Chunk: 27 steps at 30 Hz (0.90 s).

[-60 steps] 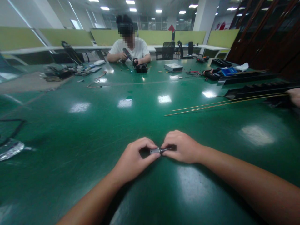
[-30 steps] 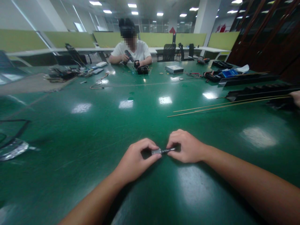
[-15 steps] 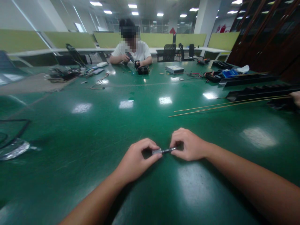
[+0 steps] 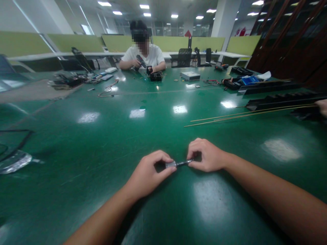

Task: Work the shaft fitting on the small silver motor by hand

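Between my hands, just over the green table (image 4: 114, 143), lies a slim pen-like object (image 4: 181, 163) with a pale, clear or silvery left end and a thin dark shaft. Its exact kind is too small to make out. My left hand (image 4: 150, 173) pinches the pale end between thumb and forefinger. At the other side, my right hand (image 4: 205, 154) grips the tip of the dark shaft with thumb and fingertips, hiding part of it. The object runs nearly level, its right end slightly farther from me.
Across the table a person (image 4: 143, 56) holds a power tool over a black device (image 4: 155, 76). Thin brass-coloured rods (image 4: 230, 117) and black trays (image 4: 278, 99) lie at right, with another person's hand (image 4: 322, 107) at the edge. A cable (image 4: 17, 148) and electronic parts (image 4: 74, 80) are at left.
My right hand has shifted slightly right and away from me, and a little more of the dark shaft shows between the hands. My left hand stays put.
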Available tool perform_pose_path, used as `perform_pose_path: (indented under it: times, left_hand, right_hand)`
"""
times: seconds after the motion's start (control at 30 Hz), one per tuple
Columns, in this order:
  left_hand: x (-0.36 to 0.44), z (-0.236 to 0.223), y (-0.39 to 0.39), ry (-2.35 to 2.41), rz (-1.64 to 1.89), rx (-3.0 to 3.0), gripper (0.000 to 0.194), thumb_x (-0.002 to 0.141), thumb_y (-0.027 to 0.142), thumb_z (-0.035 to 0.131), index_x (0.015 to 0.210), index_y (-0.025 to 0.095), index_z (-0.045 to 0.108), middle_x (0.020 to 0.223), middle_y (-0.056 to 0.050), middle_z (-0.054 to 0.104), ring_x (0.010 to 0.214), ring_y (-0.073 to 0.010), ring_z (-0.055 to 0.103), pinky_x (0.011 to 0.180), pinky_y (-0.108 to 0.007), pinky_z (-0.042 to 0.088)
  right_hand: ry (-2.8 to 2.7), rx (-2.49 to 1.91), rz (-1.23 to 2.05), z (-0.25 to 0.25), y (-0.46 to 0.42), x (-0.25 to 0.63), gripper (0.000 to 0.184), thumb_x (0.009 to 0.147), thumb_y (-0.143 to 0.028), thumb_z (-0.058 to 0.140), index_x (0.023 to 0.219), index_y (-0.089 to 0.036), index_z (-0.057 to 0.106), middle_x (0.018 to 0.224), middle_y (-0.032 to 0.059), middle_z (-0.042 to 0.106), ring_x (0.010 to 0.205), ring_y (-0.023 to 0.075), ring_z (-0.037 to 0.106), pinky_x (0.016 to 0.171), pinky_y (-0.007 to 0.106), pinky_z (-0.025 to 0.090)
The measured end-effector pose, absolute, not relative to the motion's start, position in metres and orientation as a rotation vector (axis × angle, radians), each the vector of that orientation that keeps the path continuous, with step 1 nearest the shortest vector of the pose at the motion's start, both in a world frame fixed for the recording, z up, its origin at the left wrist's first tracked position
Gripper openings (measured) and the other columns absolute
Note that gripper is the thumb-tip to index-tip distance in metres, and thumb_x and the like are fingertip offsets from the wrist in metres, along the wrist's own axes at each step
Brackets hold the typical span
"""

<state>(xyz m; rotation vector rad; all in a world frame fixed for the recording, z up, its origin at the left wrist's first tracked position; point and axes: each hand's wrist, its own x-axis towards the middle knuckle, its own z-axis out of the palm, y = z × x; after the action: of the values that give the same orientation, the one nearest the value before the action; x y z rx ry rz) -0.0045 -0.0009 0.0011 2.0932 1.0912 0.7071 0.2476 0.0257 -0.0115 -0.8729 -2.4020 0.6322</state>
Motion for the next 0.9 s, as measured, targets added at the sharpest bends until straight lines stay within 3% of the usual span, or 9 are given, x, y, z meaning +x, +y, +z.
perform_pose_path:
  times: [0.9]
  left_hand:
    - [-0.007, -0.001, -0.001, 1.110, 0.697, 2.104, 0.009, 0.084, 0.027, 0.071, 0.086, 0.018, 0.068, 0.093, -0.002, 0.070, 0.088, -0.0178, 0.065, 0.082, -0.030, 0.049]
  right_hand:
    - [-2.387, -0.916, 0.816, -0.012, 0.037, 0.262, 0.006, 0.070, -0.017, 0.073, 0.072, -0.016, 0.068, 0.072, 0.0009, 0.066, 0.067, 0.0136, 0.059, 0.067, 0.026, 0.045]
